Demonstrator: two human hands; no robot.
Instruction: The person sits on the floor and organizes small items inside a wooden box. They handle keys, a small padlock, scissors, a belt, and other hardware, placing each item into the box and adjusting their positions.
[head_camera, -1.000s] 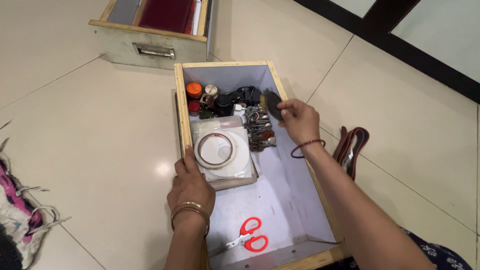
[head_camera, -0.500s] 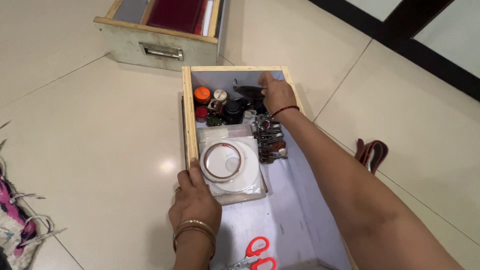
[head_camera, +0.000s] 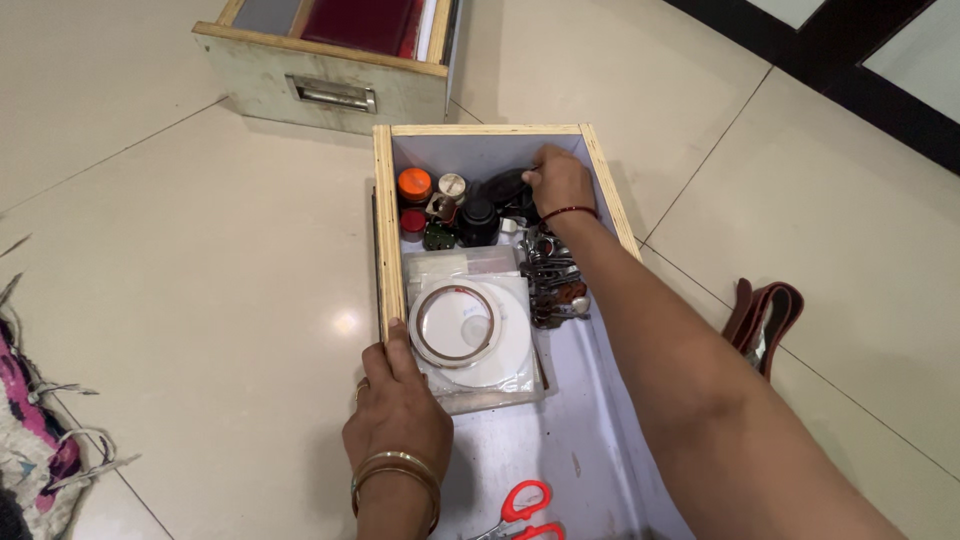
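Across the middle of the frame a wooden-rimmed drawer (head_camera: 386, 230) sits on a pale tiled floor (head_camera: 200, 250), its far end packed and its near half mostly bare grey bottom. Along the far wall stand an orange-capped jar (head_camera: 414, 184), a small red jar (head_camera: 412, 220) and a black round pot (head_camera: 478, 218); a bunch of keys (head_camera: 555, 285) lies against the right wall, and a clear packet with a tape ring (head_camera: 455, 322) on it fills the left centre. Red-handled scissors (head_camera: 525, 505) lie at the bottom edge, well apart from the rest. At the upper left a second drawer with a metal handle (head_camera: 330, 92) stands just beyond, and a folded strap (head_camera: 765, 315) lies on the tiles at right. The left hand (head_camera: 398, 415) rests on the left rim, fingers curled over the edge. The right hand (head_camera: 557, 180) reaches to the far right corner, arm stretched along the right wall, fingers closed on a dark flat object (head_camera: 505, 187) just beside the black pot
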